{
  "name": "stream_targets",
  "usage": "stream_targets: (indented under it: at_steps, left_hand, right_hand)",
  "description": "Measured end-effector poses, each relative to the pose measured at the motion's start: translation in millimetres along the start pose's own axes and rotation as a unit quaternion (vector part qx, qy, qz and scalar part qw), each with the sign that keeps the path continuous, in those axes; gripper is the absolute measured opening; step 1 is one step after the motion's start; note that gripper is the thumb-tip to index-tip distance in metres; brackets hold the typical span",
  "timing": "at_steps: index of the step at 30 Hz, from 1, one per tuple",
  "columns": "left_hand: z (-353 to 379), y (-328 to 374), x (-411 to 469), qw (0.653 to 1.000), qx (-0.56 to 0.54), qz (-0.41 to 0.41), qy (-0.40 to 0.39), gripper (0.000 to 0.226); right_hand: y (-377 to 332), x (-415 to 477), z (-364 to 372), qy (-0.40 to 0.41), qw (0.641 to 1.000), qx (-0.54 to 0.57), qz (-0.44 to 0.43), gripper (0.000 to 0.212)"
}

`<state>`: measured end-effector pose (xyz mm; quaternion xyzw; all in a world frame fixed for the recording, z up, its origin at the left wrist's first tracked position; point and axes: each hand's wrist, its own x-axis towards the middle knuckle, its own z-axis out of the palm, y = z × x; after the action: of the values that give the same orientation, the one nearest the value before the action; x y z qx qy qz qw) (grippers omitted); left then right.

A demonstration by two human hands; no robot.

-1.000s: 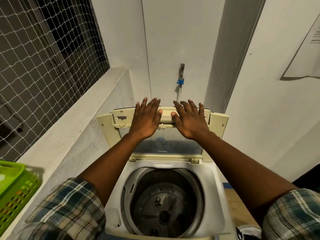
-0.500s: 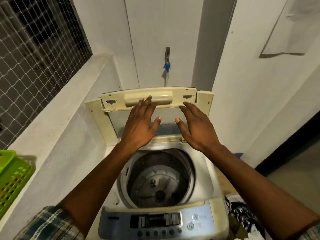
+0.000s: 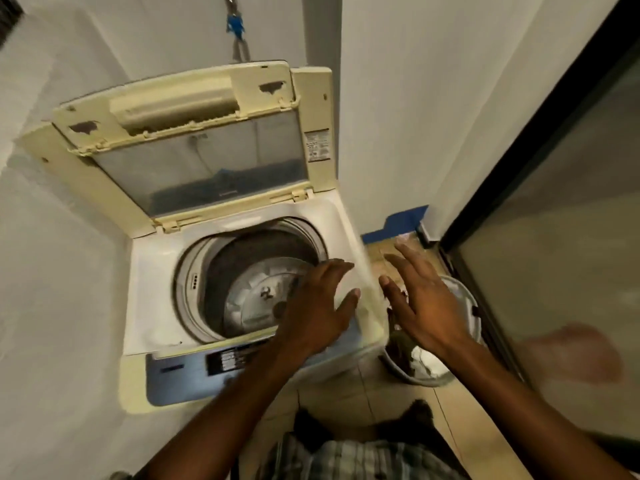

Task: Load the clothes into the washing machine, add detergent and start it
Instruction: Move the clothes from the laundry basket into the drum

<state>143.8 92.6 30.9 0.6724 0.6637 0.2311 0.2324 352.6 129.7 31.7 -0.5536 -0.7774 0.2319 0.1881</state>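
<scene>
A cream top-loading washing machine (image 3: 152,271) stands against the left wall with its lid (image 3: 194,143) folded up at the back. Its steel drum (image 3: 249,282) lies open with no clothes in it. The blue control panel (image 3: 180,379) runs along the front edge. My left hand (image 3: 315,306) hovers over the drum's right rim, fingers spread, holding nothing. My right hand (image 3: 422,303) is open above a white tub (image 3: 467,306) on the floor to the machine's right. The tub holds crumpled clothes (image 3: 426,362), partly hidden by my hand.
A water tap with a blue tag (image 3: 235,29) hangs on the wall behind the machine. A dark-framed glass door (image 3: 554,237) runs along the right side. Tiled floor (image 3: 346,400) shows between the machine and my legs.
Both hands have left the raised lid and dropped down and to the right. My view has swung right and down, bringing the tub of clothes into sight; the green basket is out of frame.
</scene>
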Motion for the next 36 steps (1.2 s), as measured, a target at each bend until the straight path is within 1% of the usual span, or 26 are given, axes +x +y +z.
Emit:
stream_targets:
  at_steps: [3,6,10,13,18,20,24,28,31,33,36]
  left_hand:
    - [41.8,33.3,5.4,0.999,-0.024,0.008,-0.033,0.046]
    - [89.0,60.9,13.5,0.997,-0.045,0.003,-0.06,0.042]
    - [161.8,85.1,24.5,0.993,-0.05,-0.045,-0.099,0.045]
    - [215.4,84.5,27.9,0.985,-0.068,-0.092,-0.129,0.044]
    - [295.8,58.6,31.4,0.965,-0.076,-0.188,-0.164,0.057]
    - [325.0,46.2,35.4,0.956,-0.081,-0.225,-0.17,0.061]
    - [380.4,12.2,46.3,0.93,-0.075,-0.295,-0.206,0.073]
    - [423.3,-17.7,61.6,0.923,-0.061,-0.312,-0.218,0.079]
    - [460.8,-44.5,76.9,0.925,-0.063,-0.306,-0.218,0.079]
    - [485.8,-60.9,85.6,0.919,-0.059,-0.311,-0.236,0.092]
    - [529.1,-87.0,90.4,0.897,-0.043,-0.339,-0.282,0.122]
  right_hand:
    - [47.6,-16.4,-10.4,-0.016,0.999,0.01,0.03,0.052]
    - [100.3,-24.5,-18.8,-0.033,0.998,0.031,0.034,0.048]
    - [176.7,-28.4,-20.9,-0.09,0.994,0.046,0.045,0.05]
    - [229.1,-27.1,-11.8,-0.142,0.987,0.049,0.057,0.055]
    - [310.7,-21.2,21.5,-0.225,0.97,0.045,0.084,0.071]
    - [342.2,-16.4,42.9,-0.254,0.962,0.041,0.091,0.078]
    - [397.6,-1.6,94.4,-0.309,0.945,0.026,0.107,0.09]
    - [433.5,16.6,137.6,-0.343,0.934,0.007,0.105,0.101]
    - [463.1,31.4,176.5,-0.387,0.916,-0.018,0.102,0.119]
    - [485.2,40.2,204.2,-0.415,0.903,-0.05,0.097,0.133]
    - [515.9,55.1,243.0,-0.469,0.872,-0.106,0.091,0.151]
